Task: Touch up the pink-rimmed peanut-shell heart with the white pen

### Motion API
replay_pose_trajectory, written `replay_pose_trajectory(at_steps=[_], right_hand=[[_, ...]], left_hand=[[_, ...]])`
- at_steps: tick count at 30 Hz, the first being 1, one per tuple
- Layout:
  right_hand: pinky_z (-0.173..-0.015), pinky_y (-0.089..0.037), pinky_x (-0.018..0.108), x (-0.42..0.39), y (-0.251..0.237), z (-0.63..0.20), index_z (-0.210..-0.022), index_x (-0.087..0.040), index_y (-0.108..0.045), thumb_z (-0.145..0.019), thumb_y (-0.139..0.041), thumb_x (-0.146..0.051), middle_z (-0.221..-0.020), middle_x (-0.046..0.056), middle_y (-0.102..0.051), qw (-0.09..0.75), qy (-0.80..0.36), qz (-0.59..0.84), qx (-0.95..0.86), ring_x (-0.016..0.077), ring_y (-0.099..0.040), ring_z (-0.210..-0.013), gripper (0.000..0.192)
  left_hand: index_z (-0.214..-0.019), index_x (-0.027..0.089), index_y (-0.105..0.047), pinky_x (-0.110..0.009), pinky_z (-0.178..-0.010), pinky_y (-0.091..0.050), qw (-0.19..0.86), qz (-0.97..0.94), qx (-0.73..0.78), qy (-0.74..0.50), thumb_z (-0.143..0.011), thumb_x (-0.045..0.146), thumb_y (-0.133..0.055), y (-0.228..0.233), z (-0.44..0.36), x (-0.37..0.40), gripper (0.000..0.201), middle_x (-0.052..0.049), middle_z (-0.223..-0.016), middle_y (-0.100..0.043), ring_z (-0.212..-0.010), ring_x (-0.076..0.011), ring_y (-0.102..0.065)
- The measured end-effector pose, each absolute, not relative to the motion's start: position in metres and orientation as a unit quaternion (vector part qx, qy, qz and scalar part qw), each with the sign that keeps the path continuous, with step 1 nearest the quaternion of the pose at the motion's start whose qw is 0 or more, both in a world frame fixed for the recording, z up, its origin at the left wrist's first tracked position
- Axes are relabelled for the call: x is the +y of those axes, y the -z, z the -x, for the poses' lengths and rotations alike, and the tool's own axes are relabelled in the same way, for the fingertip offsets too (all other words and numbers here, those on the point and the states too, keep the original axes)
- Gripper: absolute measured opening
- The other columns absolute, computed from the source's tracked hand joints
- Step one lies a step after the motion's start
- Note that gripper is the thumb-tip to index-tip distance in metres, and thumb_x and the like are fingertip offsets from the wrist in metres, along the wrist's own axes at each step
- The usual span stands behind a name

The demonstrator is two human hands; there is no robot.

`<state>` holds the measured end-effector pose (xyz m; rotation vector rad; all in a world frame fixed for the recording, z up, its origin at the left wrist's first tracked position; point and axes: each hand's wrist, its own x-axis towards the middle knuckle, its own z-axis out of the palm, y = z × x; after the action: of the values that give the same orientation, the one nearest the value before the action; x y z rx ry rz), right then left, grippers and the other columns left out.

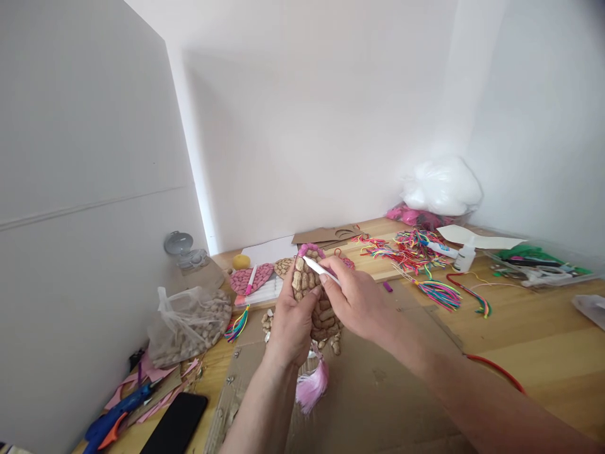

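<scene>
A: Around the hands?
B: Cardboard sheet (373, 378) underneath, on the tabletop (543, 340). Loose peanuts (267, 321) just left of it. Pink heart (250, 278) and glue sticks (265, 291) behind the left hand. Thread tangle (411, 249) far right, tassel (439, 293) nearer. Glue gun (118, 419) and phone (176, 427) at bottom left.

A: Hands?
B: Left hand (290, 325) gripping the peanut piece (316, 302), held upright above the cardboard. Right hand (362, 302) pinching a white pen (321, 269), tip against the piece's top. Pink tassel (312, 386) hanging below it.

A: Containers?
B: Clear bag (189, 325) at left, full of peanuts. White bag (442, 186) in the far corner, contents unreadable. Tray (543, 265) at right, green and dark items inside, not identifiable.

A: Hidden?
B: Lower part of the piece covered by both hands. Glue gun cut off by the bottom edge. Grey item (178, 243) at the wall, can't identify.
</scene>
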<state>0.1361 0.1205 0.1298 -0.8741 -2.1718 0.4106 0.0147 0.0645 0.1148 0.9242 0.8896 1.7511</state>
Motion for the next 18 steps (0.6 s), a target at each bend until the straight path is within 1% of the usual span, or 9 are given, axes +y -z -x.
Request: replay_pose_trajectory(at_steps=[3,6,9,13,16,18], right_hand=[[-0.069,-0.039,0.027,0.1242,-0.1326,-0.1384,-0.120,-0.021,-0.056,-0.103,-0.035,-0.030,-0.101,0.007,-0.071,0.379,-0.215,0.332,-0.837,0.0196,-0.064,-0.085,0.028],[-0.078,-0.043,0.029,0.1262,-0.1345,-0.1406,-0.122,-0.022,-0.057,-0.103,-0.036,-0.031,-0.112,0.007,-0.070,0.382,-0.252,0.315,-0.831,0.0203,-0.064,-0.097,0.030],[-0.082,-0.043,0.030,0.1251,-0.1345,-0.1414,-0.125,-0.023,-0.056,-0.103,-0.036,-0.031,-0.112,0.006,-0.070,0.379,-0.250,0.306,-0.837,0.0210,-0.064,-0.099,0.031],[-0.079,-0.043,0.030,0.1220,-0.1347,-0.1409,-0.128,-0.023,-0.056,-0.102,-0.037,-0.030,-0.110,0.007,-0.071,0.378,-0.226,0.322,-0.838,0.0221,-0.066,-0.097,0.033],[-0.078,-0.044,0.029,0.1217,-0.1355,-0.1405,-0.125,-0.022,-0.058,-0.102,-0.038,-0.030,-0.107,0.007,-0.071,0.379,-0.240,0.319,-0.835,0.0207,-0.066,-0.095,0.032],[-0.082,-0.045,0.030,0.1232,-0.1351,-0.1402,-0.125,-0.022,-0.058,-0.102,-0.038,-0.030,-0.109,0.006,-0.071,0.384,-0.258,0.309,-0.831,0.0206,-0.066,-0.099,0.031]], left_hand=[[-0.148,0.035,-0.042,-0.041,-0.105,-0.050,0.463,-0.373,0.363,-0.718,-0.084,0.013,-0.066,-0.1139,-0.0146,0.0640,0.072,-0.006,-0.133,-0.065,-0.122,-0.0250,-0.062],[-0.149,0.035,-0.040,-0.042,-0.103,-0.052,0.471,-0.368,0.357,-0.718,-0.084,0.013,-0.066,-0.1139,-0.0133,0.0633,0.073,-0.006,-0.132,-0.066,-0.120,-0.0253,-0.064],[-0.150,0.036,-0.037,-0.043,-0.100,-0.054,0.479,-0.370,0.353,-0.714,-0.085,0.015,-0.067,-0.1148,-0.0121,0.0631,0.074,-0.006,-0.129,-0.067,-0.117,-0.0260,-0.066],[-0.151,0.036,-0.037,-0.042,-0.100,-0.054,0.470,-0.375,0.362,-0.712,-0.085,0.016,-0.067,-0.1147,-0.0113,0.0640,0.076,-0.006,-0.131,-0.066,-0.118,-0.0260,-0.065],[-0.149,0.037,-0.039,-0.042,-0.101,-0.054,0.469,-0.383,0.360,-0.710,-0.084,0.018,-0.068,-0.1138,-0.0110,0.0648,0.074,-0.006,-0.133,-0.066,-0.120,-0.0263,-0.064],[-0.149,0.037,-0.040,-0.042,-0.101,-0.054,0.471,-0.384,0.356,-0.710,-0.084,0.017,-0.068,-0.1136,-0.0108,0.0650,0.074,-0.006,-0.134,-0.065,-0.121,-0.0262,-0.064]])
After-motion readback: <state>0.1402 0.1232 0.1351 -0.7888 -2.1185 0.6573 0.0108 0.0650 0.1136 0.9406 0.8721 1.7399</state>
